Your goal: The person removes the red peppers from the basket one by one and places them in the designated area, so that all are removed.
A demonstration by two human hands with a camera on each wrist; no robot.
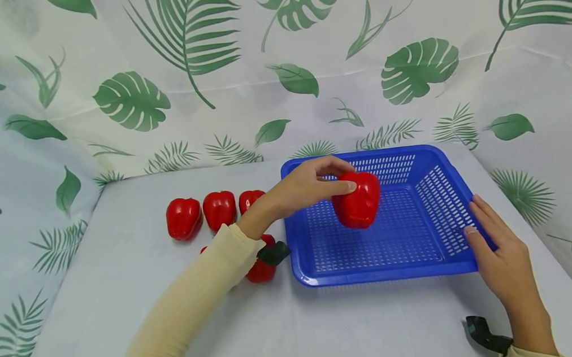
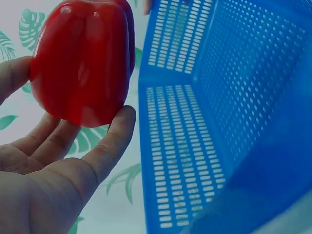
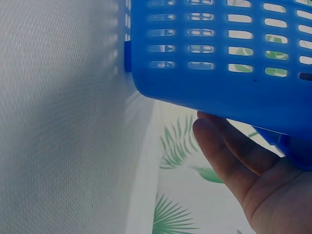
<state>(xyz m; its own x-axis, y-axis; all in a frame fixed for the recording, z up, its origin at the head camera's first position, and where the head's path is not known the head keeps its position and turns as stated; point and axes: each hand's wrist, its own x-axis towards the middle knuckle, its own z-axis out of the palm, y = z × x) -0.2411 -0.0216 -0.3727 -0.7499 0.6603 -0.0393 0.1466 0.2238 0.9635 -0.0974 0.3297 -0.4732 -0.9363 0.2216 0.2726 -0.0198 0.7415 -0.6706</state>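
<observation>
My left hand (image 1: 314, 184) holds a glossy red bell pepper (image 1: 358, 201) over the blue plastic basket (image 1: 386, 274). In the left wrist view, thumb and fingers pinch the lobed pepper (image 2: 83, 63) from its sides, and the basket's slotted wall (image 2: 183, 156) stands beside it. On the basket's right side, my right hand (image 1: 501, 250) grips the rim, thumb over the inner edge and fingers along the outside. From the right wrist, those fingers (image 3: 229, 151) show against the outer wall of the basket (image 3: 195, 87). No pepper shows on the visible basket floor.
Left of the basket, red peppers (image 1: 184, 218), (image 1: 219, 210) stand in a row on the white table (image 1: 98, 308), a third (image 1: 251, 199) partly behind the left forearm. More peppers (image 1: 260, 270) are mostly hidden by the sleeve. A leaf-print cloth (image 1: 239, 114) hangs behind.
</observation>
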